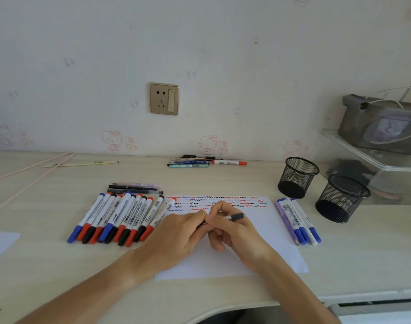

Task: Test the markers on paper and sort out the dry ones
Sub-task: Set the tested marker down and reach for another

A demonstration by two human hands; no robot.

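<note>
A white sheet of paper [265, 232] lies in front of me, its top rows filled with red, blue and black squiggles. Both hands meet over it on one marker [236, 216] with a dark end that sticks out to the right. My right hand [232, 232] grips its barrel; my left hand [176, 235] pinches its left end, which is mostly hidden. Left of the paper lies a row of several capped markers [120, 218] in blue, red and black. Right of the paper lies a smaller group of blue and purple markers [298, 220].
Two black mesh pen cups [297, 177] [342, 198] stand at the right. More pens [134, 188] lie behind the left row and others [200, 161] by the wall. A clear shelf with a grey bag [382, 125] is far right. Another paper corner [1, 242] is at the left.
</note>
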